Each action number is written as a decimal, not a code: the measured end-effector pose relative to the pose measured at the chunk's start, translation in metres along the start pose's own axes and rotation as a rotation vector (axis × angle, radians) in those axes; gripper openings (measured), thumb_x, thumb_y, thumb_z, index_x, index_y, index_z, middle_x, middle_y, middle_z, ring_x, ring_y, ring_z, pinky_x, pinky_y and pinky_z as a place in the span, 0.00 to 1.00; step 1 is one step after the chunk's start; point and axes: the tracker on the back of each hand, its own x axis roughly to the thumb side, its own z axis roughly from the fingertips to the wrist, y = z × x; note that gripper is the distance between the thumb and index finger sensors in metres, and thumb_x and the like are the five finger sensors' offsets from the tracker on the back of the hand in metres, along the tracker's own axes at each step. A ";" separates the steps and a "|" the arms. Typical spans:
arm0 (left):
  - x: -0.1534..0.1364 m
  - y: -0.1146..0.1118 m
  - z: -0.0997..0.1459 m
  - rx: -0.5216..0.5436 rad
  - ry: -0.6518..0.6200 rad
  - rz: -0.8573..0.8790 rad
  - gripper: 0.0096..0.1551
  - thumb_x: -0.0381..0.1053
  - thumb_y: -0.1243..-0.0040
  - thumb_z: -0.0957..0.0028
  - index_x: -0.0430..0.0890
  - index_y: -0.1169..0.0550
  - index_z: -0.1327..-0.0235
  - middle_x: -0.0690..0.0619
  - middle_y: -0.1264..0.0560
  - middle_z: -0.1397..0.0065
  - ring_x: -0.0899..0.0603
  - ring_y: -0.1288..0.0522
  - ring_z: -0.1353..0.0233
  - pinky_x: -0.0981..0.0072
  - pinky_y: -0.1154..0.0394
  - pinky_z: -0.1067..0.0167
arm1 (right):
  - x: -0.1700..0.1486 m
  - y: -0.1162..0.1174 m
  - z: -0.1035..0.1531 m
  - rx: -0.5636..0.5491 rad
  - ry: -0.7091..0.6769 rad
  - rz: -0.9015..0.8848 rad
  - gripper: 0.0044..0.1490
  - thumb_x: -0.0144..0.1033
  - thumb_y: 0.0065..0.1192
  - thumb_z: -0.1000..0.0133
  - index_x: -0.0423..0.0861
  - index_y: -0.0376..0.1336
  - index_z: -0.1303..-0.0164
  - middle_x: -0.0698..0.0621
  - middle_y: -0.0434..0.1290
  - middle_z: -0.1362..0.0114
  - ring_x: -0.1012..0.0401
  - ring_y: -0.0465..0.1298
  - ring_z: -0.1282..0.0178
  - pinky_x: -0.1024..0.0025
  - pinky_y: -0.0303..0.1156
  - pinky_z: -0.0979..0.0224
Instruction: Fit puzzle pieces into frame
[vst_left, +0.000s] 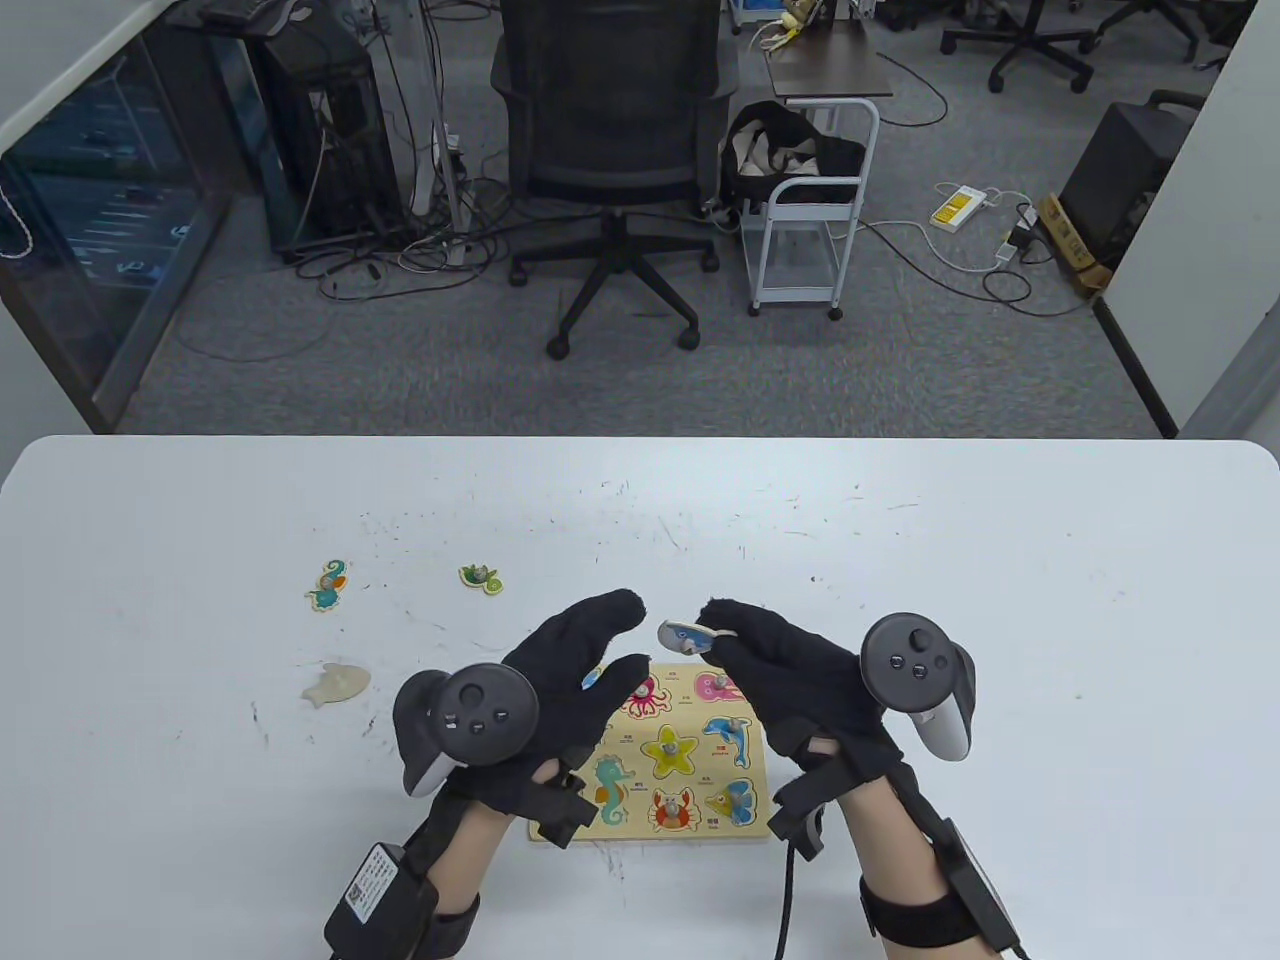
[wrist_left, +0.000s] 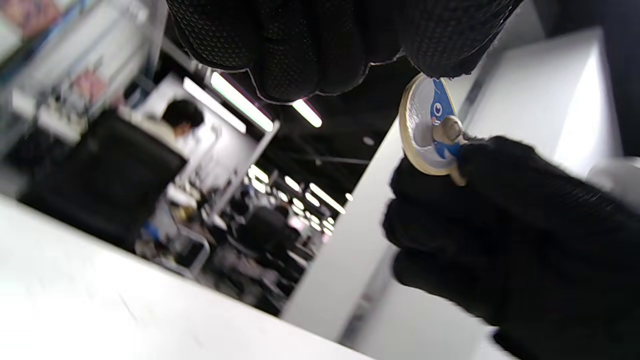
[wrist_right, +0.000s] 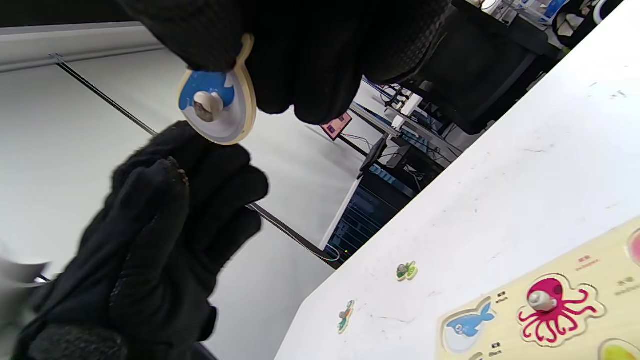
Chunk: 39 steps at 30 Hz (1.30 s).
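My right hand (vst_left: 715, 625) pinches a blue whale piece (vst_left: 685, 636) in the air above the far edge of the wooden puzzle frame (vst_left: 745, 820). The right wrist view shows the piece (wrist_right: 217, 107) under my right fingers, and the frame's empty whale slot (wrist_right: 467, 325) below. My left hand (vst_left: 625, 640) is open just left of the piece, over the frame's left part. In the left wrist view one left fingertip (wrist_left: 440, 60) sits at the piece's (wrist_left: 425, 130) top edge; I cannot tell if it touches. Several pieces sit in the frame, among them an octopus (vst_left: 648, 695).
Loose on the table left of the frame lie a seahorse piece (vst_left: 328, 585), a turtle piece (vst_left: 480, 577) and a plain wooden fish-shaped piece (vst_left: 336, 683). An office chair (vst_left: 615, 150) and a cart (vst_left: 810, 230) stand beyond the table's far edge.
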 end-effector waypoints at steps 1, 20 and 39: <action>0.006 0.001 0.002 0.038 -0.022 -0.097 0.33 0.63 0.37 0.45 0.59 0.29 0.26 0.56 0.23 0.25 0.47 0.22 0.27 0.53 0.25 0.29 | -0.001 0.001 -0.001 -0.011 0.001 0.005 0.28 0.47 0.69 0.46 0.52 0.71 0.36 0.52 0.82 0.39 0.56 0.84 0.41 0.53 0.75 0.32; 0.062 -0.031 0.021 0.173 -0.232 -0.749 0.29 0.64 0.33 0.49 0.63 0.24 0.33 0.61 0.18 0.32 0.52 0.18 0.33 0.57 0.22 0.32 | -0.002 0.017 -0.007 0.133 0.067 0.090 0.29 0.49 0.68 0.45 0.51 0.70 0.35 0.54 0.83 0.41 0.57 0.85 0.44 0.54 0.75 0.33; 0.063 -0.035 0.019 0.173 -0.215 -0.780 0.24 0.63 0.31 0.50 0.66 0.21 0.39 0.64 0.17 0.35 0.53 0.17 0.34 0.57 0.21 0.32 | -0.011 0.016 -0.013 0.272 0.058 -0.084 0.32 0.50 0.66 0.44 0.48 0.68 0.32 0.51 0.81 0.39 0.54 0.83 0.42 0.52 0.74 0.32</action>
